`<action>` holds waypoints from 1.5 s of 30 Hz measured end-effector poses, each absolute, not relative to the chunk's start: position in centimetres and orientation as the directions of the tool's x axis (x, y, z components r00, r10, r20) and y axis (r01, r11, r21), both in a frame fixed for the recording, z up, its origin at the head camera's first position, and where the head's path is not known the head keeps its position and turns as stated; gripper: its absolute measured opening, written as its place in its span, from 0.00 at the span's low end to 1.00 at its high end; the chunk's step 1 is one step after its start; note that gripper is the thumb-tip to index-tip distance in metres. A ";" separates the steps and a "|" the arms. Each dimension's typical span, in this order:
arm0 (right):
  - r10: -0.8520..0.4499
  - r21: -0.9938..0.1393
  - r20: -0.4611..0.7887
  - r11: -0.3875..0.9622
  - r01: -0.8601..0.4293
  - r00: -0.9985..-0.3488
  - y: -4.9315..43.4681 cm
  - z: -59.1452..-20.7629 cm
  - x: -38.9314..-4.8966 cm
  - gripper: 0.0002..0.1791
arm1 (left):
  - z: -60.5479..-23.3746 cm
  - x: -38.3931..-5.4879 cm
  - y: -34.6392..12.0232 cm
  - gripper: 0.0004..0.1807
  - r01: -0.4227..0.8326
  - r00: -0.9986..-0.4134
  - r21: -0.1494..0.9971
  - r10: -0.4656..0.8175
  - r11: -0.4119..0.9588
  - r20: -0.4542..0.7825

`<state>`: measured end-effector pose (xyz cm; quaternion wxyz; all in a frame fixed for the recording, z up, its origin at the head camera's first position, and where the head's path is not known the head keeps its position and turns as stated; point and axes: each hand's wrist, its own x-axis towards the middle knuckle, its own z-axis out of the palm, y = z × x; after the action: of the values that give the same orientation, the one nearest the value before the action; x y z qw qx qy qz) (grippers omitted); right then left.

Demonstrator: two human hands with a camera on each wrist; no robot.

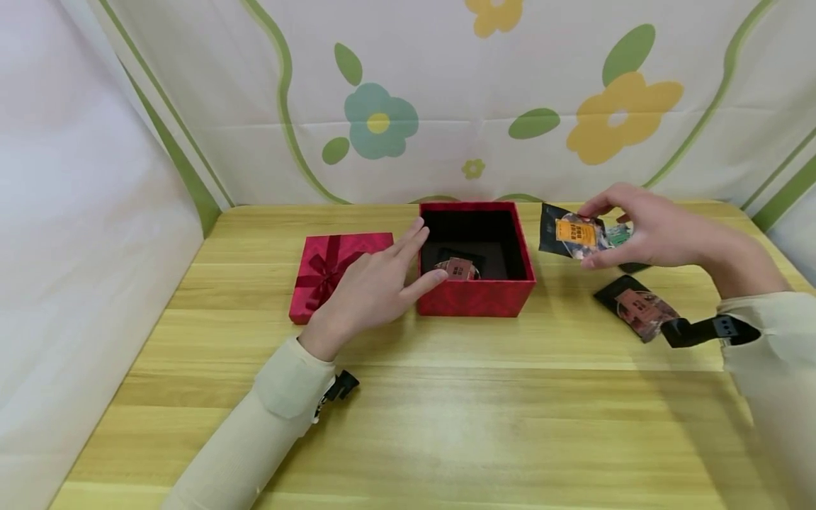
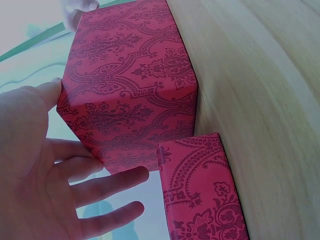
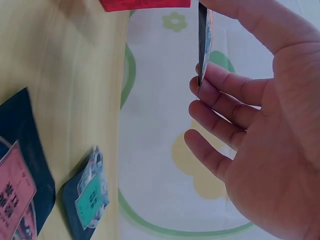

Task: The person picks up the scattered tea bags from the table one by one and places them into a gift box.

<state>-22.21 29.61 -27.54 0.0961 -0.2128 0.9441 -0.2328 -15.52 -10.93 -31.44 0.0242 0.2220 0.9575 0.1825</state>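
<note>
An uncovered red patterned gift box (image 1: 474, 299) stands at the table's far side, its inside black. In it lies a dark sachet with a reddish-brown label (image 1: 460, 269). My left hand (image 1: 370, 287) rests at the box's left side, fingers extended, thumb and fingertips by the rim. Right of the box, my right hand (image 1: 669, 223) pinches a black sachet with an orange label (image 1: 576, 232) between thumb and fingers, above the table. Below that hand are a sachet with a green label (image 3: 89, 202) and one with a pinkish label (image 1: 640, 308).
The red box lid (image 1: 312, 265), with a dark red ribbon bow, lies left of the box, partly behind my left hand. A white cloth with printed flowers (image 1: 446, 85) hangs behind the wooden table (image 1: 446, 425).
</note>
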 end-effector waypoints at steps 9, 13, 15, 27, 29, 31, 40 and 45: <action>-0.479 -0.502 -0.060 0.773 -0.389 -0.876 27.3 -26.4 -22.5 0.41 | -31.4 -15.5 -11.1 0.45 0.404 -0.905 0.357 0.424 0.842 0.024; -0.495 -0.497 -0.053 0.767 -0.407 -0.867 25.6 -26.1 -22.5 0.40 | -31.5 -15.5 -11.1 0.45 0.399 -0.907 0.359 0.420 0.844 0.021; -0.502 -0.499 -0.050 0.761 -0.414 -0.863 24.7 -25.9 -22.6 0.40 | -31.6 -15.5 -11.1 0.45 0.398 -0.908 0.359 0.419 0.844 0.021; -0.561 -0.518 -0.033 0.717 -0.466 -0.827 19.4 -26.0 -22.9 0.41 | -31.6 -15.7 -11.0 0.46 0.387 -0.911 0.360 0.411 0.848 0.011; -0.570 -0.520 -0.032 0.711 -0.474 -0.821 18.8 -26.3 -23.0 0.40 | -31.5 -15.7 -11.0 0.46 0.383 -0.913 0.363 0.409 0.850 0.006; -0.577 -0.522 -0.033 0.707 -0.478 -0.816 18.2 -26.6 -23.0 0.40 | -31.5 -15.8 -10.9 0.46 0.378 -0.914 0.363 0.405 0.852 0.001; -0.594 -0.473 -0.047 0.721 -0.506 -0.803 16.7 -28.4 -23.6 0.40 | -31.5 -15.8 -10.9 0.46 0.384 -0.913 0.356 0.408 0.852 0.008; -0.602 -0.385 -0.060 0.750 -0.538 -0.796 16.0 -29.0 -23.6 0.39 | -31.6 -15.8 -10.9 0.46 0.388 -0.912 0.351 0.410 0.853 0.013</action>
<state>-23.64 16.03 -29.02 0.0906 -0.3061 0.9310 -0.1771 -15.79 -10.88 -31.55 0.0312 0.2072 0.9619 0.1755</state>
